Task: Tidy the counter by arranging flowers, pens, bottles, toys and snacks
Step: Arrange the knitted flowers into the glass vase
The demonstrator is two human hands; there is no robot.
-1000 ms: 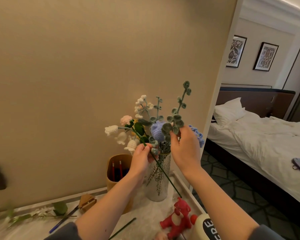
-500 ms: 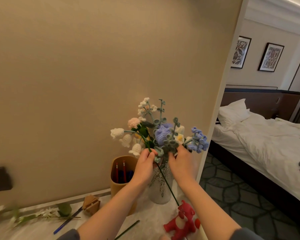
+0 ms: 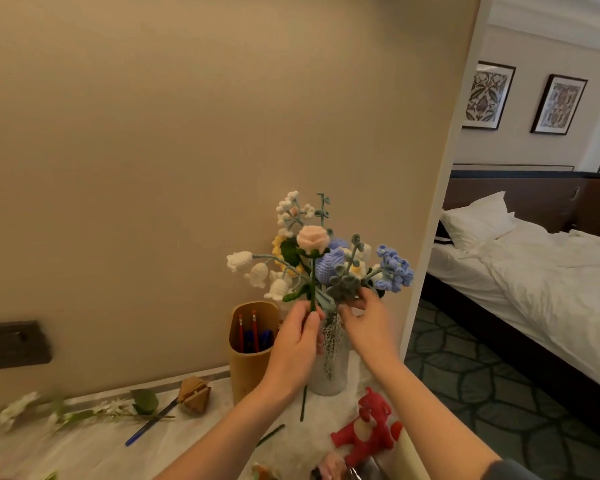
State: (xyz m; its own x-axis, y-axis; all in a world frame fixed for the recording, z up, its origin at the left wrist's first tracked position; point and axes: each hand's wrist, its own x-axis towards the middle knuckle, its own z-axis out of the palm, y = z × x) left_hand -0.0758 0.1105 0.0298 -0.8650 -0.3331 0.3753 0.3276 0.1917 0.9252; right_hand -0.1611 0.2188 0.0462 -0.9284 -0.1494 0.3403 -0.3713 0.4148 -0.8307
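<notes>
While the rose [image 3: 313,239] is pinched by its stem in the left hand [image 3: 293,348] grip before the vase [image 3: 328,375], foliage [image 3: 342,284] is touched by the right hand [image 3: 368,323] grip, held wide. A pen [image 3: 151,424] and toy [image 3: 364,427] are seen on the surface [image 3: 84,445]; a bed [image 3: 551,271] is seen beyond the wall [image 3: 187,168].

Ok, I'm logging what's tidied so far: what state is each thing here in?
vase: upright, holding flowers.
pink rose: upright, stem outside the vase, pinched by left hand.
right hand: fingers straight, touching grey-green sprig.
pen holder: upright, pens inside.
blue pen: lying on counter.
white flower spray: lying on counter.
red toy: loose on counter.
</notes>
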